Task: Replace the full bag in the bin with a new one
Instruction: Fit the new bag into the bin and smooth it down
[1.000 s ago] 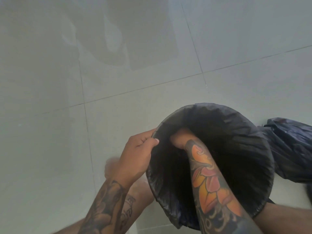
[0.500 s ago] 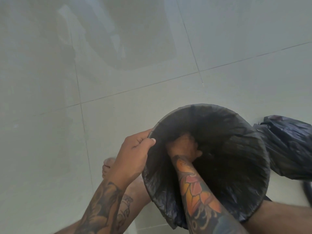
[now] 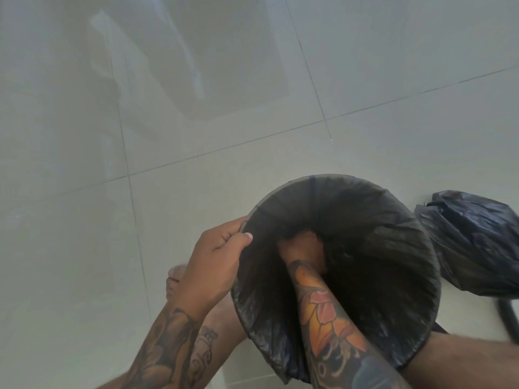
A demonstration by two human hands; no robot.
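A round dark plastic bin (image 3: 283, 192) stands on the pale glossy tiled floor (image 3: 365, 80) at near right, lined with a thin black plastic bag (image 3: 393, 262) folded over its rim. The left hand (image 3: 216, 259) pinches the bin's left rim, thumb inside over the liner and fingers outside. The right hand (image 3: 303, 245) reaches deep inside the liner; I cannot tell whether its fingers are curled or straight. A full, crumpled black rubbish bag (image 3: 471, 242) lies just right of the bin.
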